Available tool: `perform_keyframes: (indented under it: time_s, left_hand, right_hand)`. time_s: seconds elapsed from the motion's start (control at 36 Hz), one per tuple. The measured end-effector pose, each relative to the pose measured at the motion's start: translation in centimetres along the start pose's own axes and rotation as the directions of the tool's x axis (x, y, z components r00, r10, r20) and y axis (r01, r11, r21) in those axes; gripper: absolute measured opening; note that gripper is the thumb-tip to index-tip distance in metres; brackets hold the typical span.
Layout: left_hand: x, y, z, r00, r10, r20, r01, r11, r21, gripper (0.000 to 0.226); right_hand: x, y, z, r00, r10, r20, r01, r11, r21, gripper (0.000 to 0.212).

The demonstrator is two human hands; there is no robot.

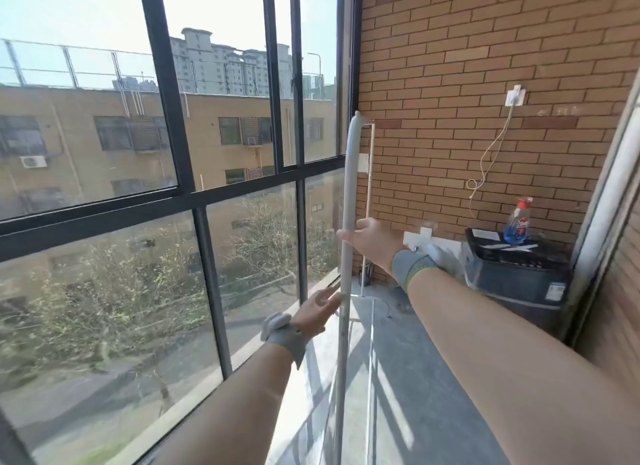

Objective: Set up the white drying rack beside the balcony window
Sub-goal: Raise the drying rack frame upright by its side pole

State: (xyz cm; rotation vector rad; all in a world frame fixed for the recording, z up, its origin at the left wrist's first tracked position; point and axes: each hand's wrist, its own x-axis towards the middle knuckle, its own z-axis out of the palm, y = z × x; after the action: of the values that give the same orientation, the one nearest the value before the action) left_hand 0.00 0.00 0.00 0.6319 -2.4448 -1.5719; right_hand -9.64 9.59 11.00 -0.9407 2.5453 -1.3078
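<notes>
The white drying rack [350, 173] stands upright on the balcony floor, close to the dark-framed window [194, 194]. Its near tube rises from the bottom of the view to a rounded top corner, and a thinner far tube runs parallel behind it. My right hand [372, 241] is wrapped around the near tube about halfway up. Lower on the same tube, my left hand [317, 312] rests against it from the window side with the fingers spread. Both wrists wear grey bands. The rack's feet are out of sight.
A brick wall [485, 83] closes the far end, with a white socket and dangling cord [491, 152]. Against it stands a dark appliance [516, 274] carrying a crate and a blue bottle [517, 222]. The grey concrete floor [415, 378] runs along the window.
</notes>
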Motion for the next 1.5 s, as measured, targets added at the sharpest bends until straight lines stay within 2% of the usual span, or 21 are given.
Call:
perform_keyframes:
  time_s: [0.03, 0.06, 0.11, 0.17, 0.25, 0.31, 0.36, 0.42, 0.53, 0.75, 0.86, 0.94, 1.0, 1.11, 1.17, 1.19, 1.22, 1.25, 1.33, 1.39, 1.5]
  left_hand:
    - [0.3, -0.7, 0.1, 0.999, -0.028, 0.019, 0.029, 0.998, -0.051, 0.099]
    - [0.3, -0.8, 0.3, 0.997, -0.052, 0.052, 0.056, 0.995, -0.078, 0.098]
    - [0.8, -1.6, 0.8, 0.99, -0.102, 0.098, 0.108, 0.992, -0.058, 0.074]
    - [1.4, -2.2, 1.4, 0.989, -0.105, 0.1, 0.102, 0.994, 0.034, 0.05]
    - [3.4, -3.4, 2.7, 0.997, -0.076, 0.0, 0.075, 0.975, 0.211, 0.058]
    - [3.5, -3.4, 3.8, 0.995, -0.042, -0.091, 0.066, 0.957, 0.282, 0.041]
    - [3.4, -3.3, 5.0, 0.984, -0.012, -0.179, 0.065, 0.954, 0.294, 0.026]
    - [3.4, -3.4, 5.6, 0.972, -0.007, -0.236, 0.072, 0.96, 0.271, 0.022]
    - [3.5, -3.2, 5.4, 0.967, -0.007, -0.255, 0.087, 0.949, 0.304, 0.011]
    - [4.0, -2.5, 1.8, 0.951, -0.021, -0.31, 0.146, 0.91, 0.387, 0.017]
    - [4.0, -3.2, -0.6, 0.929, -0.076, -0.361, 0.207, 0.918, 0.338, 0.038]
    - [4.1, -4.4, -3.9, 0.919, -0.091, -0.384, 0.226, 0.919, 0.324, 0.034]
    - [4.0, -4.7, -5.9, 0.927, -0.117, -0.355, 0.229, 0.929, 0.29, 0.035]
    - [4.8, -7.2, -10.2, 0.89, -0.157, -0.428, 0.303, 0.905, 0.298, 0.038]
    - [5.0, -7.7, -12.4, 0.886, -0.165, -0.433, 0.302, 0.914, 0.271, 0.039]
    - [5.7, -9.7, -16.4, 0.883, -0.142, -0.447, 0.288, 0.916, 0.278, 0.039]
    - [5.7, -9.4, -16.6, 0.889, -0.139, -0.436, 0.286, 0.913, 0.292, 0.039]
    - [6.6, -10.6, -20.2, 0.884, -0.122, -0.451, 0.285, 0.906, 0.314, 0.039]
    - [6.6, -10.6, -20.5, 0.904, -0.13, -0.407, 0.286, 0.891, 0.353, 0.039]
    - [6.9, -11.6, -22.6, 0.891, -0.158, -0.425, 0.305, 0.902, 0.306, 0.039]
    - [8.0, -14.4, -30.5, 0.887, -0.136, -0.442, 0.292, 0.906, 0.308, 0.028]
  right_hand:
    - [0.2, 0.1, 0.2, 1.0, -0.024, 0.018, 0.024, 1.0, 0.001, 0.059]
    - [0.4, 0.3, 0.2, 0.998, -0.047, 0.033, 0.047, 0.999, 0.01, 0.05]
    - [0.9, 0.7, 0.6, 0.997, -0.054, 0.063, 0.051, 0.997, 0.054, 0.034]
    - [0.9, 0.5, 0.9, 0.992, -0.045, 0.121, 0.029, 0.991, 0.132, 0.026]
    - [1.4, 0.7, 1.2, 0.982, -0.054, 0.183, 0.013, 0.976, 0.219, 0.019]
    - [1.5, 0.9, 1.4, 0.98, -0.058, 0.191, 0.008, 0.968, 0.249, 0.018]
    - [1.6, 1.2, 1.3, 0.969, -0.05, 0.242, -0.019, 0.962, 0.274, 0.012]
    - [2.0, 1.4, 1.2, 0.958, -0.051, 0.284, -0.031, 0.96, 0.279, 0.007]
    - [2.7, 1.2, 0.9, 0.936, -0.066, 0.346, -0.01, 0.977, 0.212, 0.007]
    - [4.8, -1.7, 2.8, 0.928, -0.109, 0.358, 0.057, 0.987, 0.153, 0.012]
    - [6.0, -3.3, 4.9, 0.925, -0.159, 0.344, 0.114, 0.982, 0.148, 0.015]
    - [7.1, -5.5, 8.0, 0.916, -0.191, 0.352, 0.135, 0.975, 0.178, 0.009]
    - [7.7, -6.6, 9.8, 0.914, -0.208, 0.348, 0.157, 0.973, 0.169, 0.011]
    - [9.1, -9.1, 13.9, 0.921, -0.242, 0.304, 0.209, 0.968, 0.137, 0.02]
    - [9.9, -10.4, 15.5, 0.925, -0.251, 0.287, 0.224, 0.967, 0.124, 0.017]
    - [11.0, -12.9, 18.9, 0.921, -0.264, 0.285, 0.23, 0.962, 0.148, 0.016]
    - [11.1, -12.9, 18.9, 0.925, -0.266, 0.27, 0.231, 0.961, 0.155, 0.016]
    - [12.0, -15.3, 21.2, 0.925, -0.285, 0.251, 0.246, 0.953, 0.175, 0.017]
    - [12.5, -15.0, 22.0, 0.936, -0.27, 0.225, 0.231, 0.955, 0.188, 0.018]
    - [13.3, -16.2, 24.3, 0.944, -0.262, 0.202, 0.228, 0.958, 0.177, 0.016]
    - [15.5, -21.3, 30.2, 0.943, -0.264, 0.201, 0.226, 0.954, 0.196, 0.025]
